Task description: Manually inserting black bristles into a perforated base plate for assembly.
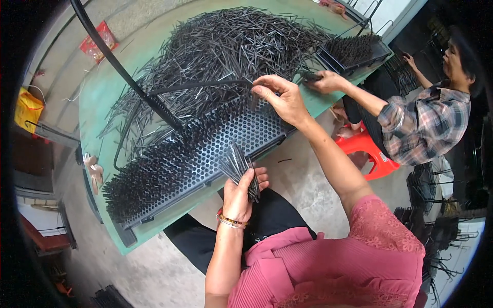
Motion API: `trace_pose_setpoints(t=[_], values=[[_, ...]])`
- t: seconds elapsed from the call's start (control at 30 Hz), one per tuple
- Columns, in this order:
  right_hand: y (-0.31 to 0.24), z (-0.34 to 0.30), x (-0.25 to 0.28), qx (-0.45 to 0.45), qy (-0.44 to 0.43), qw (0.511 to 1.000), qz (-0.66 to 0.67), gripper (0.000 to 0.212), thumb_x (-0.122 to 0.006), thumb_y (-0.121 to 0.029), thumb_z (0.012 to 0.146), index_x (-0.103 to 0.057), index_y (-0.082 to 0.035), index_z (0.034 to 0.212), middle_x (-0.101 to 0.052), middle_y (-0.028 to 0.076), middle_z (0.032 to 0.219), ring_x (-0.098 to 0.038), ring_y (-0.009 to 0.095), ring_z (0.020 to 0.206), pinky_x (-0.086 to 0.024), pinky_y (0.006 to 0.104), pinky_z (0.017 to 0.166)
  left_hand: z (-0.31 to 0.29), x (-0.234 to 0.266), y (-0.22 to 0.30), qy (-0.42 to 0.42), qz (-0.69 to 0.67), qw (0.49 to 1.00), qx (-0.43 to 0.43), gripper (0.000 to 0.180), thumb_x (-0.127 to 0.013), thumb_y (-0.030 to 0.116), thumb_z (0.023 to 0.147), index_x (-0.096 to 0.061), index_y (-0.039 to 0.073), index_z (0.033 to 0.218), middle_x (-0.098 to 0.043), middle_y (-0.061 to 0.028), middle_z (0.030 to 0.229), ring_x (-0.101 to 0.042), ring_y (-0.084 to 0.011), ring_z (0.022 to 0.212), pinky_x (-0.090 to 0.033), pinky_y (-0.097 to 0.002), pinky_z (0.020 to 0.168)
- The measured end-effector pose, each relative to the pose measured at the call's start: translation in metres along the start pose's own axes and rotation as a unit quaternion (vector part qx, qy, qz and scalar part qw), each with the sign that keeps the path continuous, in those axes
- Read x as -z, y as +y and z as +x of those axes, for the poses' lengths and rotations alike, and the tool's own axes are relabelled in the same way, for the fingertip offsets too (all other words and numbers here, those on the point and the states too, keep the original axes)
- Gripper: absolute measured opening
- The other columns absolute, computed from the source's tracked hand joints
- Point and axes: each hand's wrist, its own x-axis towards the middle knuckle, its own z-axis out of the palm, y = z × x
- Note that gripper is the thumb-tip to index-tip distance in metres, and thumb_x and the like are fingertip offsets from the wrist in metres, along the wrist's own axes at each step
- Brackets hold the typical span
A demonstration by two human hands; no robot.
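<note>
My left hand (239,197) is closed around a fanned bundle of thin dark sticks (238,167), held just in front of a long black perforated tray (226,139). Dense rows of upright black sticks (149,177) fill the tray's far side and left end, while holes show bare along its near side. Over the tray's right part, my right hand (280,97) is raised with thumb and forefinger pinched together. Whatever is between those fingertips is too small and blurred to make out against the dark sticks behind.
A big heap of loose dark sticks (231,46) covers the green table (97,110) behind the tray. A black bar (120,66) rises across the left. At right, another person (429,118) works at a second filled tray (354,51), near a red stool (370,154).
</note>
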Motion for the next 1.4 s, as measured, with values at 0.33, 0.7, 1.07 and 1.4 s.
trace_pose_setpoints(t=[0.33,0.7,1.07,1.4], values=[[0.006,0.002,0.001,0.028,-0.018,0.999,-0.017,0.016,-0.064,-0.011,0.086,-0.065,-0.002,0.1,-0.068,0.005,0.091,-0.063,0.011,0.083,-0.049,0.0245,0.075,0.0,0.003,0.001,-0.029,-0.031,0.998,0.043,0.025,-0.056,0.015,0.09,-0.051,0.004,0.112,-0.062,-0.0144,0.102,-0.064,-0.027,0.088,-0.057,-0.0413,0.075],[0.003,-0.015,-0.008,0.216,-0.002,0.944,-0.25,0.017,-0.069,-0.013,0.078,-0.068,-0.007,0.093,-0.067,0.008,0.091,-0.063,0.022,0.085,-0.046,0.0335,0.076,-0.005,0.008,-0.001,-0.017,-0.009,0.999,0.035,0.031,-0.056,0.015,0.091,-0.049,0.004,0.119,-0.063,-0.0148,0.101,-0.064,-0.0205,0.082,-0.056,-0.032,0.067],[-0.025,-0.029,-0.015,0.19,-0.005,0.954,-0.23,0.013,-0.068,-0.005,0.078,-0.068,-0.001,0.09,-0.065,0.009,0.09,-0.062,0.02,0.08,-0.048,0.0289,0.07,-0.006,0.007,-0.001,-0.009,-0.01,1.0,0.004,0.034,-0.056,0.016,0.092,-0.047,0.0,0.121,-0.063,-0.0167,0.102,-0.063,-0.0188,0.082,-0.055,-0.0297,0.065],[-0.049,-0.065,-0.038,-0.226,-0.221,0.947,0.058,0.025,-0.067,-0.016,0.085,-0.066,0.005,0.096,-0.065,0.005,0.082,-0.059,0.009,0.075,-0.047,0.0232,0.066,-0.019,0.001,0.005,-0.038,0.01,0.998,-0.048,0.03,-0.054,0.018,0.093,-0.051,0.0,0.118,-0.063,-0.0161,0.102,-0.063,-0.0181,0.08,-0.053,-0.0279,0.064]])
